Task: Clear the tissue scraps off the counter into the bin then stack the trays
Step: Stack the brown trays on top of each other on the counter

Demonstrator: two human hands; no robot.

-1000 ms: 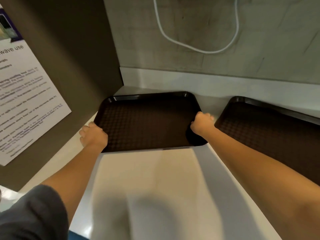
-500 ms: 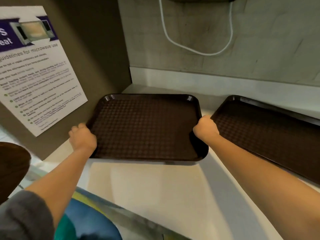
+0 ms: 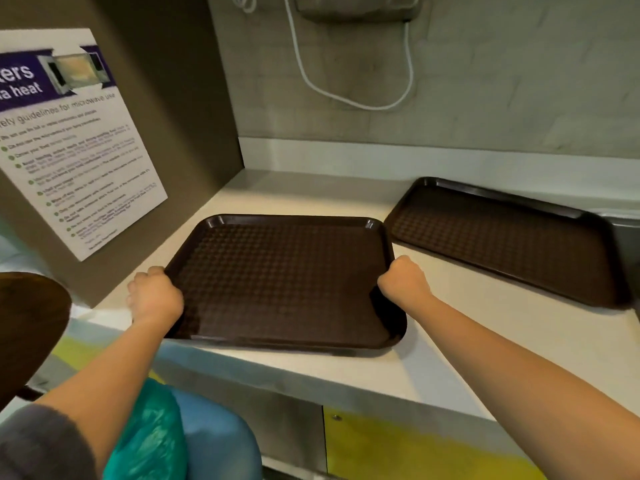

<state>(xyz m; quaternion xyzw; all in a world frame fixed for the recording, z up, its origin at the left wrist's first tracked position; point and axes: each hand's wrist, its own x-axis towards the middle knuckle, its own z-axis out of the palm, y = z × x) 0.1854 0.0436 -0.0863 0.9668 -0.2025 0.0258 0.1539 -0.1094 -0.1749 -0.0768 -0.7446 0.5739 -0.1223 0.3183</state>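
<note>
Left hand [image 3: 156,299] grips near tray [image 3: 284,282] left rim | right hand [image 3: 403,284] grips right rim | second tray [image 3: 502,240] beside it on tabletop [image 3: 485,341]

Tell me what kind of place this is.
Probably a shared canteen or pantry counter. A wall notice gives guidelines for microwave use, two brown cafeteria trays lie on the counter, and a lined bin stands below.

Around the tray [image 3: 287,278] I hold, bare counter [image 3: 485,327] lies open to its right and behind it. A brown side wall [image 3: 194,126] closes off its left, and a second tray [image 3: 502,237] lies near its far right corner, apart from it.
</note>
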